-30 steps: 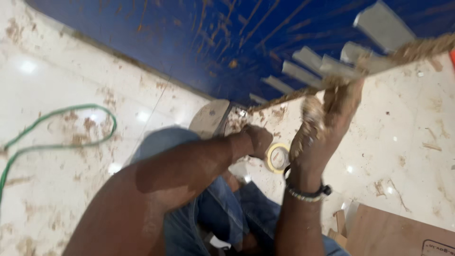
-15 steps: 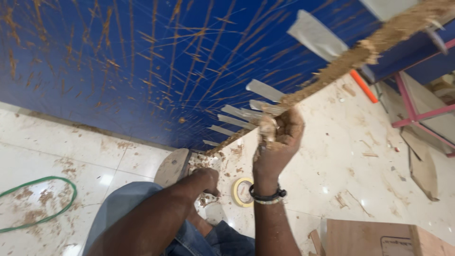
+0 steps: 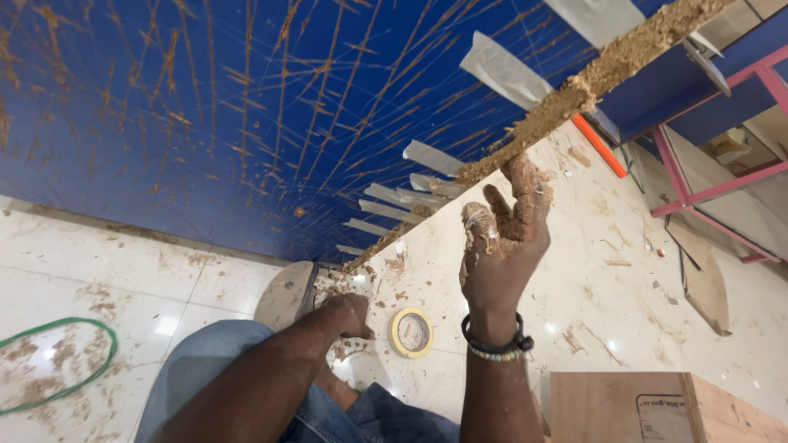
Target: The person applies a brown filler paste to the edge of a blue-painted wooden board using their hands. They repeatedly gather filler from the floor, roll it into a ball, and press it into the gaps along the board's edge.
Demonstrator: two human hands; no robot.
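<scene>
A large blue laminated board (image 3: 230, 115) streaked with brown glue stands over the floor, its edge (image 3: 574, 90) packed with brown sawdust paste. Strips of pale masking tape (image 3: 502, 72) stick out along that edge. My right hand (image 3: 502, 238) is raised just below the edge, fingers spread and smeared with the same paste, holding nothing. My left hand (image 3: 349, 314) reaches down near a small heap of paste on the tiled floor, fingers curled; what it holds is hidden. A roll of masking tape (image 3: 410, 331) lies on the floor between both hands.
A green hose (image 3: 57, 361) loops at the lower left. Plywood pieces (image 3: 632, 406) lie at the lower right. Pink-framed blue panels (image 3: 706, 156) and an orange strip (image 3: 597, 144) stand at the right. My sandal (image 3: 283, 297) and jeans-clad knee (image 3: 197, 369) sit below the board.
The view has swung up and left, showing more of the blue board. My right hand has come off the pasted edge and now hangs open just below it; my left hand stays low.
</scene>
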